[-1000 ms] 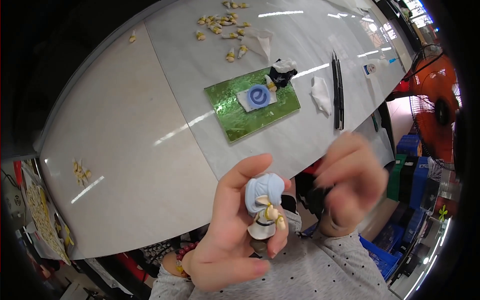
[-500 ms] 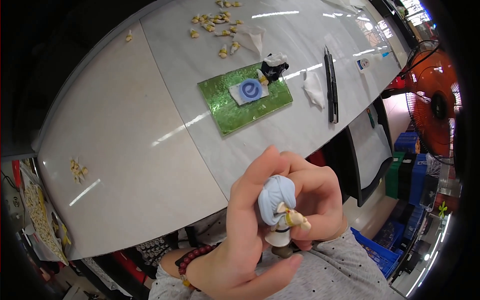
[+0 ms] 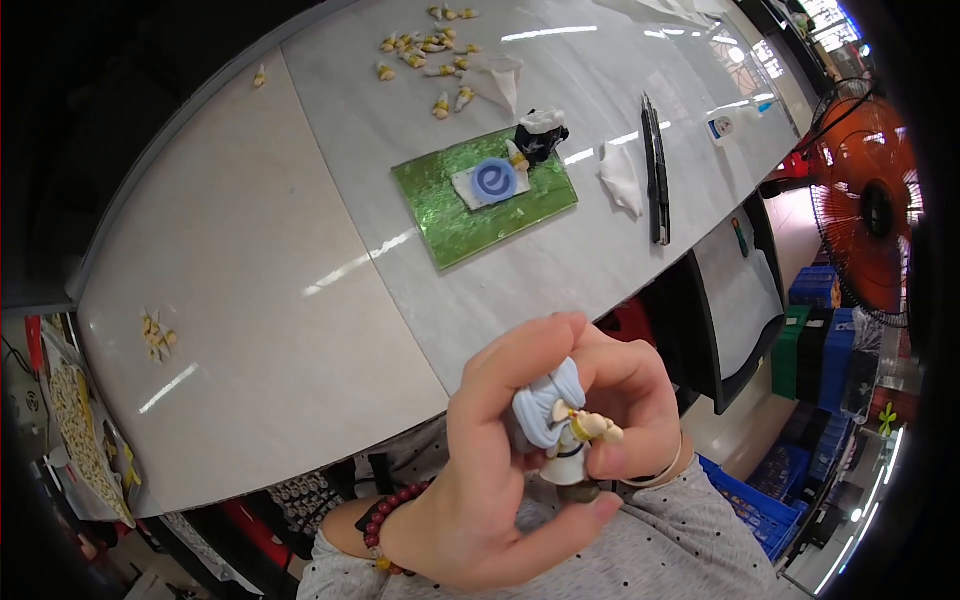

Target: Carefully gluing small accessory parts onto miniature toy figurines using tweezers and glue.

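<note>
- The long pale counter [image 3: 300, 250] runs across the upper part of your view, well apart from your hands, which are raised close below the camera.
- To your right, off the counter's end, stands an orange fan [image 3: 865, 215]; below it sit stacked blue crates [image 3: 820, 340] on the floor.
- A green mat [image 3: 450, 215] lies mid-counter; on it rests a white card with a blue ring [image 3: 492, 181], and a small black-and-white figurine [image 3: 540, 135] stands at the mat's far corner.
- Two dark, thin tools [image 3: 655, 170] lie side by side right of the mat, with a crumpled white tissue [image 3: 622, 178] just beside them.
- Small cream-yellow parts [image 3: 430, 50] are scattered at the far edge; another little heap [image 3: 155, 335] lies near the left end.
- Your left hand [image 3: 480, 480], with a red bead bracelet [image 3: 385, 515] on the wrist, wraps around a small figurine [image 3: 555, 425] with a pale blue body.
- Your right hand [image 3: 630, 410] closes in from behind, its grip pinching the figurine's small cream piece between thumb and fingertips.
</note>
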`<state>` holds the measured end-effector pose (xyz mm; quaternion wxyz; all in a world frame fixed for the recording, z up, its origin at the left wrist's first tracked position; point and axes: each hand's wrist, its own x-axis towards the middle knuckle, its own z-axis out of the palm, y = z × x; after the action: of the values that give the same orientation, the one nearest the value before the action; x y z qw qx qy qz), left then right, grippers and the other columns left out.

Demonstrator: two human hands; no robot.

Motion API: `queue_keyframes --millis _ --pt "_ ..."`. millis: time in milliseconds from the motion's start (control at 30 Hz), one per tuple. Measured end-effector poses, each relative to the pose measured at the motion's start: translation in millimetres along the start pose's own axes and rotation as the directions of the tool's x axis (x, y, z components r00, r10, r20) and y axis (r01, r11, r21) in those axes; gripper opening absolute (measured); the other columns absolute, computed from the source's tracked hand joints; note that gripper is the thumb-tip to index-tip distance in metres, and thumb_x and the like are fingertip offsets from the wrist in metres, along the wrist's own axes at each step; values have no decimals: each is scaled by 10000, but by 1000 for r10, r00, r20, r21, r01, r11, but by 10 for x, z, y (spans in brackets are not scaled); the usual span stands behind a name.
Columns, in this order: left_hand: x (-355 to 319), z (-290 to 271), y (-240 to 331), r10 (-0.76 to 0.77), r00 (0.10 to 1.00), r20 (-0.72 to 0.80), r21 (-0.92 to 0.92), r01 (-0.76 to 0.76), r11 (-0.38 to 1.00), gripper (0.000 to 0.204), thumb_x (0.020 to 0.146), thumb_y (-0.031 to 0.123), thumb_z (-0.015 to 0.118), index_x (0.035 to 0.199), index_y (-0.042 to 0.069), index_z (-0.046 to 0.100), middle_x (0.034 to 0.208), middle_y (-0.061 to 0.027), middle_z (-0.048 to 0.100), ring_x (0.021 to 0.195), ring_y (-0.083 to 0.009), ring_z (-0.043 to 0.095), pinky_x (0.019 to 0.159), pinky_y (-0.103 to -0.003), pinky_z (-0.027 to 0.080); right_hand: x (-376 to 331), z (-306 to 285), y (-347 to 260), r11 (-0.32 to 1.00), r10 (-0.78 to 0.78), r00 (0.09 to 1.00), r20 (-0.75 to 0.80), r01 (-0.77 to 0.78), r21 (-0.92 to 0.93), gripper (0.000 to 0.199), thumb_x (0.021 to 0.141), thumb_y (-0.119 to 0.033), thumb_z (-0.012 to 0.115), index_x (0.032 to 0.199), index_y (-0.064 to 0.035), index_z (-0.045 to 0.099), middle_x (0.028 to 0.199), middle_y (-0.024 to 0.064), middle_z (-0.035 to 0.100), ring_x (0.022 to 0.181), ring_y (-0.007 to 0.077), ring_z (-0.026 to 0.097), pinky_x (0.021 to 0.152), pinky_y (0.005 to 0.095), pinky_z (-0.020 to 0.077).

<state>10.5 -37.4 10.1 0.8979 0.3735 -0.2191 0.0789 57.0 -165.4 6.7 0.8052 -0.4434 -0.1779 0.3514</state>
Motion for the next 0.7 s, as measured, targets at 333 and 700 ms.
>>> queue_keyframes --millis 333,700 --pt "-196 -14 442 -273 929 -249 548 367 751 776 712 37 597 1318 77 114 1312 -191 229 880 -207 549 706 -268 439 31 9 -36 823 -259 964 55 250 -510 226 653 -60 662 854 -2 575 788 86 599 713 174 528 652 257 403" --pt "476 -544 2186 63 952 -301 744 276 -609 253 887 93 389 1098 -13 478 1051 -98 522 1004 -168 480 882 -266 349 -123 -256 -148 857 -316 948 -39 268 -441 206 684 -67 668 843 6 560 754 57 559 628 116 496 546 217 393"
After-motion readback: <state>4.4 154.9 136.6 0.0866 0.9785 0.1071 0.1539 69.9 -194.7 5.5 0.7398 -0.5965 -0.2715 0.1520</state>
